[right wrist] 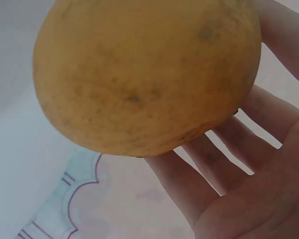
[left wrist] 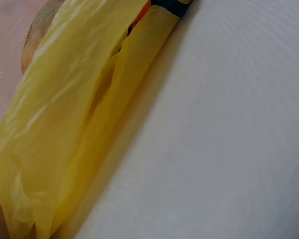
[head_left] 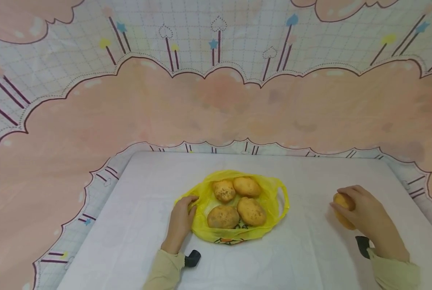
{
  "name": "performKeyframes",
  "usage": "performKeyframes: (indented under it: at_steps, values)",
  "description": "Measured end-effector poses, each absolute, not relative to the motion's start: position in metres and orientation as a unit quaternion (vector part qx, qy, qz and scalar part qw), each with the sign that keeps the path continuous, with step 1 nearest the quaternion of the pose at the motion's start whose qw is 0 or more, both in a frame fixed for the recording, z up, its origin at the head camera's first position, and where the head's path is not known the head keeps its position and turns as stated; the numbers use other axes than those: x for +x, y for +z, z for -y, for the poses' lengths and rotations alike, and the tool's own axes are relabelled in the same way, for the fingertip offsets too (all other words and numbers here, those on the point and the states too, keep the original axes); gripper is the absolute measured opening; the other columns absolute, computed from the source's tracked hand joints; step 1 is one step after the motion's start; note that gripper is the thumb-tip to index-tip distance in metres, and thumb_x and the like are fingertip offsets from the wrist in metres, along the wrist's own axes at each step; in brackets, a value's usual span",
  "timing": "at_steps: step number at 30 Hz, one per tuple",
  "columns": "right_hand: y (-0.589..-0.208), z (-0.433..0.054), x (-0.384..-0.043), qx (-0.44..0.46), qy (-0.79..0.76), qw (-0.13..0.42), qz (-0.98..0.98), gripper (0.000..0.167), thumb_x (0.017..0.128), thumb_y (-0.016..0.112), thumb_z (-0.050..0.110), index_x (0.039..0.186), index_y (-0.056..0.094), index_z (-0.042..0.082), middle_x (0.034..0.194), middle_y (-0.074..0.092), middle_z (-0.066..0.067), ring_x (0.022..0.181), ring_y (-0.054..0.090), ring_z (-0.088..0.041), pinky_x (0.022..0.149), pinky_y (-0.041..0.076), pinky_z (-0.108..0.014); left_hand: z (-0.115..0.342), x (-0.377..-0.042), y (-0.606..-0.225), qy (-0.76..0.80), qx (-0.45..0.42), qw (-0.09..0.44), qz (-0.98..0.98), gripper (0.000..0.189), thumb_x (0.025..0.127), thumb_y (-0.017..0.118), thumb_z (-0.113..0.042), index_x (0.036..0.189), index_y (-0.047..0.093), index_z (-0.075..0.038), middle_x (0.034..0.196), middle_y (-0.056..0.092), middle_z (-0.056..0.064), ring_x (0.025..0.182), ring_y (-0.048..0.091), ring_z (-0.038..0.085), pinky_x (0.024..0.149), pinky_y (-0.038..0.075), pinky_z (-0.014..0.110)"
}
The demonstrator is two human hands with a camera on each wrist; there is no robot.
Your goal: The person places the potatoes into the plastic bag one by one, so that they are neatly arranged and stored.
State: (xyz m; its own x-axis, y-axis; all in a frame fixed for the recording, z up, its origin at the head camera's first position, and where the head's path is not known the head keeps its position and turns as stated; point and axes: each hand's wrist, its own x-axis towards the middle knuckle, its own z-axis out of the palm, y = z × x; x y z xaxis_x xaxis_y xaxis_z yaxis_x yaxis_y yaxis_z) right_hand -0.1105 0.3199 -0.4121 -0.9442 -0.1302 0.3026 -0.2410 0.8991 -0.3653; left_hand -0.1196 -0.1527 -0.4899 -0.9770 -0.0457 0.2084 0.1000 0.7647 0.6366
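Note:
A yellow plastic bag (head_left: pixel 200 217) lies spread open on the table, its handle loop out to the right. Inside it are several potatoes (head_left: pixel 251 211), their tops showing. At the bag's left rim my left hand (head_left: pixel 180 219) pinches the plastic; in the left wrist view the bag (left wrist: pixel 55 119) fills the left side, and most of that hand is out of frame. Well to the right of the bag, my right hand (head_left: pixel 364 209) grips a single potato (right wrist: pixel 144 79) between thumb and fingers. That potato is yellow-brown with small dark spots.
A white cloth (head_left: pixel 303 257) covers the table. Behind and beside it hangs a patterned curtain (head_left: pixel 237 108) in peach and pale blue. Dark wrist mounts (head_left: pixel 192 258) sit by both sleeves.

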Motion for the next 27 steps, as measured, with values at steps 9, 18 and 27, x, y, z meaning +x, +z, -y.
performKeyframes:
  at_steps: [9, 18, 27]
  values:
    - [-0.403, -0.297, -0.12, 0.122, 0.214, 0.133, 0.96, 0.043, 0.082, 0.081, 0.022, 0.113, 0.066, -0.004, 0.109, 0.062, -0.022, 0.088, 0.059, -0.036, 0.07, 0.055, -0.054, 0.153, -0.119, -0.489, -0.346, -0.013, 0.103, 0.932, 0.028, 0.092, 0.065, 0.002, 0.12, 0.065, 0.001, 0.119, 0.067, 0.017, 0.117, 0.06, 0.035, 0.102, 0.049, 0.049]
    - [-0.393, -0.266, -0.127, 0.121, 0.228, 0.114, 0.959, 0.045, 0.083, 0.08, 0.023, 0.116, 0.066, -0.003, 0.113, 0.061, -0.021, 0.093, 0.059, -0.036, 0.076, 0.055, -0.054, 0.153, -0.12, -0.49, -0.346, -0.019, 0.108, 0.932, 0.027, 0.092, 0.066, 0.002, 0.119, 0.065, 0.001, 0.117, 0.067, 0.017, 0.115, 0.061, 0.035, 0.101, 0.05, 0.049]
    - [-0.386, -0.241, -0.138, 0.148, 0.247, 0.122, 0.95, 0.039, 0.084, 0.08, 0.02, 0.114, 0.067, 0.0, 0.112, 0.063, -0.016, 0.093, 0.059, -0.032, 0.077, 0.056, -0.051, 0.153, -0.12, -0.49, -0.347, -0.013, 0.1, 0.932, 0.028, 0.093, 0.065, 0.002, 0.121, 0.065, 0.001, 0.12, 0.066, 0.017, 0.118, 0.06, 0.035, 0.103, 0.049, 0.049]
